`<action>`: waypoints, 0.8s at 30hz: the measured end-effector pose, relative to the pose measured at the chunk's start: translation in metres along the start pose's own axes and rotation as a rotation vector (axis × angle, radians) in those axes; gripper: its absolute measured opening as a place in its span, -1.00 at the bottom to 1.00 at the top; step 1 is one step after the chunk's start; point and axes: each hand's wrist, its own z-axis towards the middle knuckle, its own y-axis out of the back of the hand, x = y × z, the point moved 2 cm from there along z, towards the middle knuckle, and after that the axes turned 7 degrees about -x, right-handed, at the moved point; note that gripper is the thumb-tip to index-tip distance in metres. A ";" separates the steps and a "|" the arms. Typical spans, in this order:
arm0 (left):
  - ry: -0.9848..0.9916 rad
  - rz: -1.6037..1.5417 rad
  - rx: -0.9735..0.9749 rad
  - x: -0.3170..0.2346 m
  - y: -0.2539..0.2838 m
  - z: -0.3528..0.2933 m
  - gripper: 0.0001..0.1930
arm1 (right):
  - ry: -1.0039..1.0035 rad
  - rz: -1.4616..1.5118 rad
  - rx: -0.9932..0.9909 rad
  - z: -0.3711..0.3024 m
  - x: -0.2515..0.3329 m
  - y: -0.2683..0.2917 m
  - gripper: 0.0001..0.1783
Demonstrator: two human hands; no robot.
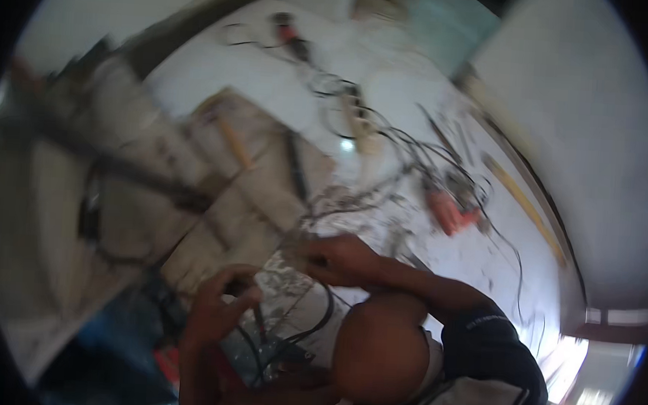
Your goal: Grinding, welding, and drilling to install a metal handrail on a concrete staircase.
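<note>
My left hand (221, 307) comes up from the lower edge, its fingers and thumb curled toward each other. To its right and a little farther off, my right hand (343, 261) is bent with its fingers closed. Both look shut on something small between them, which blur hides. Dark cable (324, 317) loops just below the right hand. Grey-brown flat boards or slabs (269, 195) lie beyond the hands, strewn with dirt. A bare, rounded body part (382, 351) sits below my right forearm; its kind is unclear.
A red power tool (449, 212) lies amid tangled cords at the right, near a long yellow strip (524, 200). Farther off are a pale power strip (358, 123) and a red-and-black tool (293, 37). Dark blue plastic (111, 353) is at lower left, below a long dark bar (111, 160).
</note>
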 end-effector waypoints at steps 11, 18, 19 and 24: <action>0.399 -0.387 -1.400 0.101 -0.045 -0.298 -0.69 | 0.037 0.343 0.708 0.054 -0.064 -0.156 -0.75; 1.265 -0.750 -2.062 0.046 -0.349 -0.397 -0.62 | 0.611 0.101 1.080 0.112 0.033 -0.237 -0.66; 1.348 -0.764 -2.075 0.043 -0.380 -0.397 -0.61 | 0.650 0.111 1.114 0.119 0.037 -0.245 -0.66; 1.521 -0.790 -2.047 0.074 -0.497 -0.382 -0.59 | 1.017 -0.283 0.995 0.122 0.070 -0.223 -0.59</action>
